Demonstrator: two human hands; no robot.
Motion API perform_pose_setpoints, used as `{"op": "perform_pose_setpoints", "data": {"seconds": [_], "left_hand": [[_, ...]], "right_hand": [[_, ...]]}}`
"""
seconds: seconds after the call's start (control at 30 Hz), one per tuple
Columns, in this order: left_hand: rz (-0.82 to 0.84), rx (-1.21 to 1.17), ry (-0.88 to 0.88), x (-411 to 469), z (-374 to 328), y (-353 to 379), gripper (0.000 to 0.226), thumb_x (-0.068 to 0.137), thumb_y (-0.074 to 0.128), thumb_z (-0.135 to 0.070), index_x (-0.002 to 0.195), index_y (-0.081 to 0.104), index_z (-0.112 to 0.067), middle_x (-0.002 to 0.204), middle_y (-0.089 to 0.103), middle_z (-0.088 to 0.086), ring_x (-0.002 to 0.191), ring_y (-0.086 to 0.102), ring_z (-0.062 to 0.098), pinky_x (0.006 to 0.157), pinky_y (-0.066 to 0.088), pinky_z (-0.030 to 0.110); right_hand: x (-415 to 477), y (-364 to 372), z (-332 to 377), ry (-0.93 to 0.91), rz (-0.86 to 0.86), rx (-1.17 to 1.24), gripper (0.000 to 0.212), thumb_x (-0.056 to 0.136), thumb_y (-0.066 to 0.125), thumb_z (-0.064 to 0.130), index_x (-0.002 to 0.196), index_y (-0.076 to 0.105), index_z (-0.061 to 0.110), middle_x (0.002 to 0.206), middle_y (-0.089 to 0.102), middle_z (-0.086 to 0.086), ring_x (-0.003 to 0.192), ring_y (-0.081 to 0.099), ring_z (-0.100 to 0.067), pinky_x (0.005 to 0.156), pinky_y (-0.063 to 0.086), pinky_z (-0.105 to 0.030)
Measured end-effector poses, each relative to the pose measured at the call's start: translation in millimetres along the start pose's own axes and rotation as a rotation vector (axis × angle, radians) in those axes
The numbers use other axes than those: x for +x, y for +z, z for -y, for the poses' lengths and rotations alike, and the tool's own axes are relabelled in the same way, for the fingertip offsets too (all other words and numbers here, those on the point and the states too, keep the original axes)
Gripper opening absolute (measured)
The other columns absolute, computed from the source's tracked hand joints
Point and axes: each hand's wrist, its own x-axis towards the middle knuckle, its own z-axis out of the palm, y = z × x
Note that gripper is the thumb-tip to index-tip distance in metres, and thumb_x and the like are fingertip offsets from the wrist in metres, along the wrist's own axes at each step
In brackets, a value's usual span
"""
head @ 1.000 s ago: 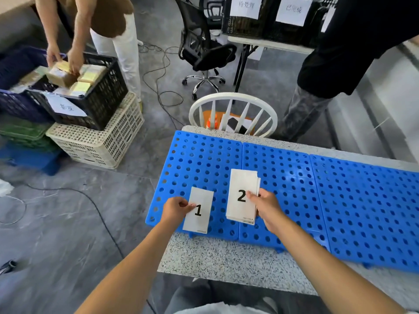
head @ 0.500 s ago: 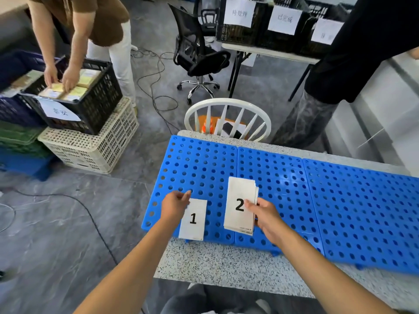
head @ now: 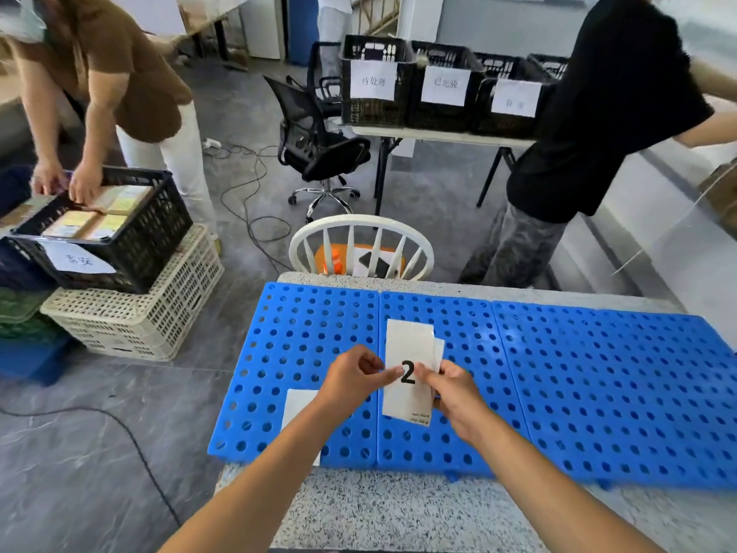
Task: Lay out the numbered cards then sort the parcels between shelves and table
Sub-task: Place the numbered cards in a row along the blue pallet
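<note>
Reaching across from the placed card, the left hand (head: 351,379) has let go of card 1 (head: 297,409) and now joins the right hand (head: 452,393) on the card stack (head: 408,373). Card 1 lies flat on the near-left blue perforated panel (head: 303,337) on the desk (head: 399,508), mostly hidden under the left forearm. Left fingers (head: 393,372) pinch the top card, the "2", at its left edge; right fingers pinch the stack from the right. Judgement: card 1 is done, card 2 is being peeled off next; parcel sorting not started.

Containers: black crate (head: 131,229) far left holds flat tan-and-yellow parcels, another person's hands on them; it sits on a cream crate (head: 143,313), contents unseen. Three labelled black crates (head: 442,93) on the far table, contents not visible.
</note>
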Motion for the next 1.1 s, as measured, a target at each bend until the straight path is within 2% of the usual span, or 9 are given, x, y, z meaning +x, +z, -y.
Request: {"op": "perform_pose_setpoints", "data": {"seconds": [0.2, 0.53, 0.6, 0.67, 0.73, 0.83, 0.9, 0.97, 1.1], "left_hand": [[-0.009, -0.085, -0.034, 0.2, -23.7, 40.7, 0.033, 0.082, 0.076, -0.027, 0.069, 0.054, -0.005, 0.063, 0.056, 0.005, 0.050, 0.056, 0.002, 0.046, 0.040, 0.007], [0.041, -0.026, -0.096, 6.5, -47.9, 102.1, 0.049, 0.087, 0.071, -0.029, 0.046, 0.045, -0.019, 0.049, 0.037, -0.002, 0.036, 0.027, 0.007, 0.041, 0.024, 0.014], [0.050, -0.040, -0.144, 8.8, -49.8, 113.5, 0.051, 0.087, 0.070, -0.032, 0.046, 0.041, -0.021, 0.051, 0.039, 0.002, 0.047, 0.035, 0.020, 0.046, 0.029, 0.019], [0.039, -0.096, -0.178, 10.5, -49.2, 121.5, 0.037, 0.088, 0.070, -0.030, 0.056, 0.059, -0.013, 0.060, 0.064, 0.003, 0.062, 0.061, 0.030, 0.059, 0.052, 0.028], [0.020, -0.165, -0.198, 11.4, -47.4, 129.9, 0.027, 0.088, 0.070, -0.026, 0.079, 0.072, -0.001, 0.082, 0.076, 0.004, 0.084, 0.072, 0.025, 0.077, 0.059, 0.030], [0.010, -0.188, -0.236, 13.6, -39.1, 140.9, 0.025, 0.087, 0.071, -0.025, 0.085, 0.074, 0.000, 0.085, 0.076, 0.005, 0.081, 0.072, 0.017, 0.068, 0.057, 0.019], [0.020, -0.134, -0.266, 16.6, -29.2, 149.6, 0.028, 0.085, 0.072, -0.026, 0.070, 0.069, -0.003, 0.069, 0.071, 0.000, 0.067, 0.067, 0.011, 0.063, 0.054, 0.017], [0.022, -0.065, -0.302, 21.3, -12.7, 160.8, 0.039, 0.083, 0.075, -0.028, 0.058, 0.056, -0.004, 0.062, 0.063, 0.008, 0.063, 0.062, 0.018, 0.066, 0.058, 0.028], [0.039, 0.005, -0.350, 26.5, 20.6, 179.0, 0.036, 0.082, 0.076, -0.029, 0.069, 0.061, 0.001, 0.075, 0.065, 0.020, 0.072, 0.064, 0.027, 0.075, 0.056, 0.048]], "right_hand": [[0.0, -42.1, 3.5, -0.034, 0.008, 0.034, 0.019, 0.088, 0.069, 0.023, 0.106, 0.066, 0.017, 0.100, 0.075, -0.001, 0.095, 0.069, -0.020, 0.083, 0.056, -0.040], [12.6, -125.4, 0.3, -0.038, 0.009, 0.034, 0.013, 0.092, 0.064, 0.020, 0.103, 0.067, 0.015, 0.100, 0.074, 0.000, 0.093, 0.069, -0.018, 0.080, 0.056, -0.035], [16.3, -142.5, -1.6, -0.031, -0.014, 0.064, 0.011, 0.091, 0.065, 0.020, 0.100, 0.068, 0.016, 0.098, 0.074, 0.002, 0.091, 0.068, -0.016, 0.078, 0.055, -0.032], [20.9, -161.7, -3.7, -0.018, -0.057, 0.085, 0.014, 0.089, 0.068, 0.019, 0.101, 0.070, 0.015, 0.097, 0.075, 0.001, 0.093, 0.069, -0.019, 0.080, 0.056, -0.035], [26.2, -185.7, -5.1, -0.005, -0.082, 0.070, 0.013, 0.089, 0.068, 0.020, 0.101, 0.070, 0.016, 0.098, 0.074, 0.000, 0.095, 0.068, -0.021, 0.083, 0.055, -0.039], [33.1, -221.0, -5.9, 0.012, -0.112, 0.045, 0.006, 0.089, 0.068, 0.020, 0.095, 0.069, 0.020, 0.100, 0.073, 0.000, 0.098, 0.066, -0.024, 0.085, 0.054, -0.043], [36.9, -238.0, -6.2, 0.027, -0.128, 0.036, 0.006, 0.089, 0.068, 0.020, 0.095, 0.069, 0.021, 0.100, 0.073, 0.001, 0.098, 0.066, -0.025, 0.086, 0.055, -0.045], [37.3, -248.4, -6.5, 0.039, -0.122, 0.036, 0.008, 0.089, 0.067, 0.020, 0.098, 0.069, 0.019, 0.100, 0.073, 0.001, 0.097, 0.067, -0.023, 0.080, 0.055, -0.040], [32.3, -259.7, -12.7, 0.058, -0.085, 0.008, 0.014, 0.089, 0.067, 0.019, 0.103, 0.069, 0.016, 0.100, 0.073, 0.000, 0.094, 0.067, -0.022, 0.076, 0.055, -0.037]]}}
